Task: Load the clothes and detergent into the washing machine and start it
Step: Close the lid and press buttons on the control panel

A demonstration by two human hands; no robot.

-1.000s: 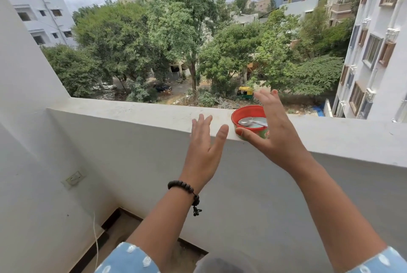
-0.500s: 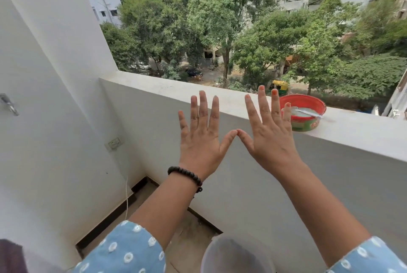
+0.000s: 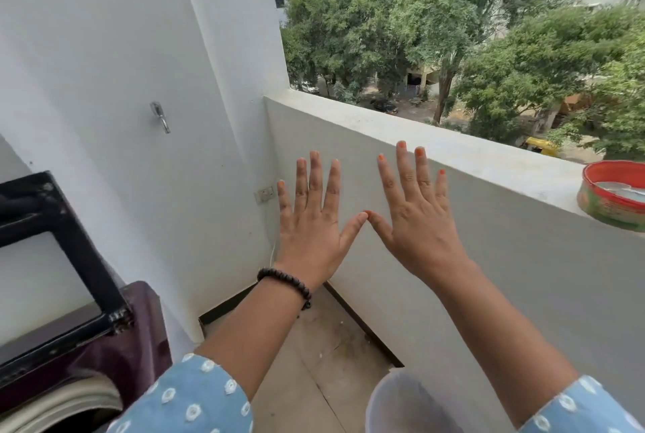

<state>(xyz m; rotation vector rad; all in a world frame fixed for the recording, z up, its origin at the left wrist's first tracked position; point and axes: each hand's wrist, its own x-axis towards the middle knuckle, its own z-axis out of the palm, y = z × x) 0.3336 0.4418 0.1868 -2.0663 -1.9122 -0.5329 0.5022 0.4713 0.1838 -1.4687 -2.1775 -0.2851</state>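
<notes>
2 empty, flat-fingered grips, left hand (image 3: 310,223) and right hand (image 3: 417,219), between washing machine (image 3: 104,356) and red tub (image 3: 616,193) on parapet (image 3: 453,150).

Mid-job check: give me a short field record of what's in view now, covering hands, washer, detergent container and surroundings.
left hand: open, fingers spread, holding nothing, beaded bracelet at wrist
right hand: open, fingers spread, holding nothing
thumbs: tips touching
washing machine: lower left, lid raised
red tub: on parapet ledge, far right; contents unclear
white bucket: on floor, bottom edge
clothes: none visible
</notes>
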